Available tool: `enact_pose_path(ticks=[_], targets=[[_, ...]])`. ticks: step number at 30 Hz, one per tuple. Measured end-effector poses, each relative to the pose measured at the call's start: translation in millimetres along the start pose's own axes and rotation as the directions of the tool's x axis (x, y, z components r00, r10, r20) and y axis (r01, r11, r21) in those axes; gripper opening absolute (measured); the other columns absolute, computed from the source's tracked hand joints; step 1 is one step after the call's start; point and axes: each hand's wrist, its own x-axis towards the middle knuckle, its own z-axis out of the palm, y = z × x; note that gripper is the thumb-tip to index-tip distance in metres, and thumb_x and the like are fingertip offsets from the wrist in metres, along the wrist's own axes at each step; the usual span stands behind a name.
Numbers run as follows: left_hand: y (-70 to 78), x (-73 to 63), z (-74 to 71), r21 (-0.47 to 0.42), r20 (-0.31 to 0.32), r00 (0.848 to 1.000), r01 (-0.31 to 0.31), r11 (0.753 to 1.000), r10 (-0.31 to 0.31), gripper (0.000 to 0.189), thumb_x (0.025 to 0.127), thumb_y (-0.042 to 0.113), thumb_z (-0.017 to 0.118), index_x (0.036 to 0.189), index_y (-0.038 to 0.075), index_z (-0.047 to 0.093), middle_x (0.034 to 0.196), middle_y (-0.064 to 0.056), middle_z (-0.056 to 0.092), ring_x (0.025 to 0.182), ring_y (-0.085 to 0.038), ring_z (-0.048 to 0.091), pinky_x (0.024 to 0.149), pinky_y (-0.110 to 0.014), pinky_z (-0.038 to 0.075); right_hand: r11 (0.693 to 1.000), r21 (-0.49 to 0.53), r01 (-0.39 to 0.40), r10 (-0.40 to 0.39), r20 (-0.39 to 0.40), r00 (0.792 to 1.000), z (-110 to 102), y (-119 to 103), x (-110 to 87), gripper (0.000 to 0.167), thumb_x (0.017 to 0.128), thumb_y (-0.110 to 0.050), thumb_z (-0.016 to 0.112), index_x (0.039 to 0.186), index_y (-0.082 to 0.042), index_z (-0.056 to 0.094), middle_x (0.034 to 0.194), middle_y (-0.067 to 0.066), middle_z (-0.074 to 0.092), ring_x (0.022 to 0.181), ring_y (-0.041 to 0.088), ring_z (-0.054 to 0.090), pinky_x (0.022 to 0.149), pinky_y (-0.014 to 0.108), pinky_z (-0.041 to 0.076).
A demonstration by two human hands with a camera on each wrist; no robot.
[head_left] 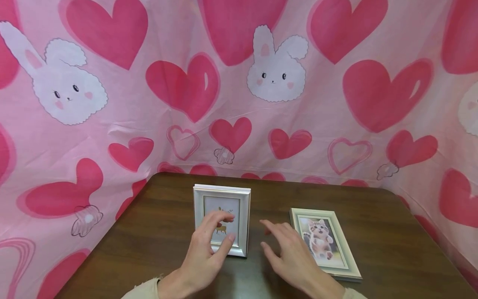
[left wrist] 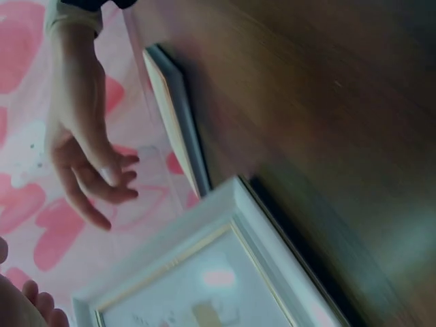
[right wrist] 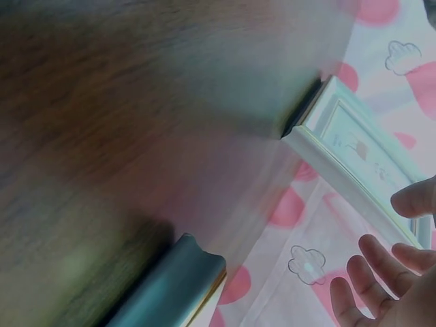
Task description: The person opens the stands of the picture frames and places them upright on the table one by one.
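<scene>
A white picture frame (head_left: 240,224) with a small drawing inside stands upright near the middle of the table. My left hand (head_left: 205,245) hovers in front of it, fingers relaxed and nothing between them, covering part of the picture. To the right, my right hand (head_left: 289,253) is held over the table with its fingers loosely bent and holding nothing. Beyond that hand a cream picture frame (head_left: 345,245) with a kitten photo lies flat, its lower left edge partly behind the hand. In the right wrist view, the right fingers (right wrist: 371,276) are spread apart.
The dark brown wooden table (head_left: 164,207) has rounded far corners. A pink cloth backdrop (head_left: 231,104) with hearts and white rabbits hangs behind and along both sides of it.
</scene>
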Motion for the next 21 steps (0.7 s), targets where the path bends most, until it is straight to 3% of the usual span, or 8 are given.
enact_pose_path(ticks=[6,14,21], targets=[[7.6,1.6,14.2,-0.008,0.074,0.997,0.019,1.000,-0.018,0.043,0.094,0.000,0.071,0.132,0.017,0.062,0.124,0.004,0.063,0.116,-0.016,0.058,0.090,-0.038,0.051,1.000,0.000,-0.013,0.013,-0.005,1.000,-4.4,-0.9,-2.3,0.056,0.083,-0.019,0.088,0.135,-0.015,0.070,0.103,-0.015,0.067,0.097,0.006,0.059,0.077,0.031,0.053],[11.3,0.6,31.0,-0.040,0.157,0.988,0.005,0.999,0.001,0.040,0.098,0.005,0.069,0.135,0.016,0.061,0.130,0.001,0.060,0.120,-0.018,0.057,0.096,-0.042,0.052,0.999,-0.012,-0.046,0.046,0.013,0.999,-10.7,-1.7,-8.2,0.055,0.081,-0.017,0.089,0.134,-0.015,0.071,0.104,-0.012,0.070,0.100,0.005,0.060,0.079,0.035,0.054],[13.6,0.2,43.1,-0.069,0.186,0.983,0.019,0.997,-0.006,0.036,0.099,0.007,0.068,0.133,0.016,0.061,0.129,0.003,0.061,0.121,-0.016,0.056,0.095,-0.036,0.051,1.000,-0.028,0.006,-0.007,-0.017,1.000,-13.6,1.7,-14.2,0.055,0.080,-0.015,0.088,0.132,-0.012,0.071,0.105,-0.012,0.070,0.100,0.007,0.062,0.079,0.035,0.056]])
